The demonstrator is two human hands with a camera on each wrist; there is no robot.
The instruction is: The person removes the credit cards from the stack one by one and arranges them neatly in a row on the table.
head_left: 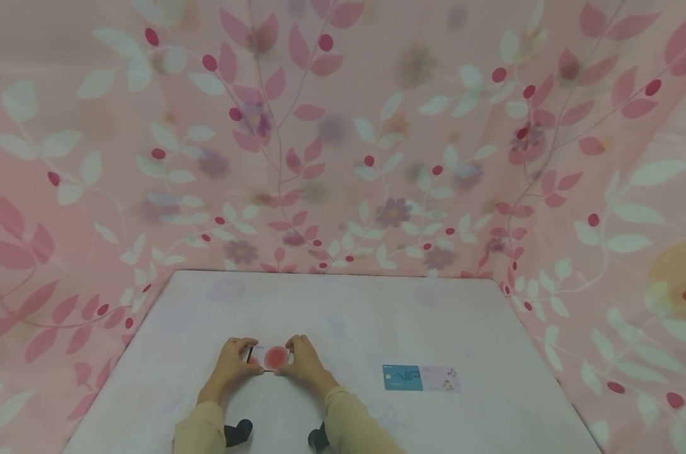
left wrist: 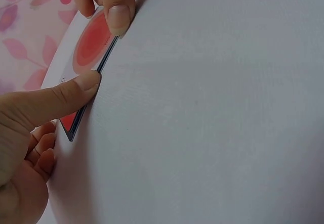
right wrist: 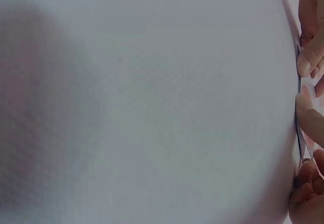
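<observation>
Both hands hold a thin, dark-edged rectangular card (head_left: pixel 276 357) with a white face and red circles, low over the table. My left hand (head_left: pixel 229 367) grips its left end, thumb along the near edge and fingers at the far side. At the other end, my right hand (head_left: pixel 308 367) pinches it the same way. The left wrist view shows the left thumb (left wrist: pixel 87 81) on the dark edge, with the right thumb (left wrist: pixel 118 19) farther along. In the right wrist view the card is seen nearly edge-on at the right border, partly covered by fingers.
To the right on the white table (head_left: pixel 331 302) lie a blue card (head_left: pixel 402 378) and a pale pink card (head_left: pixel 439 379) side by side. Pink floral cloth (head_left: pixel 343 139) hangs behind and beside the table. Black devices (head_left: pixel 238 433) sit at the wrists.
</observation>
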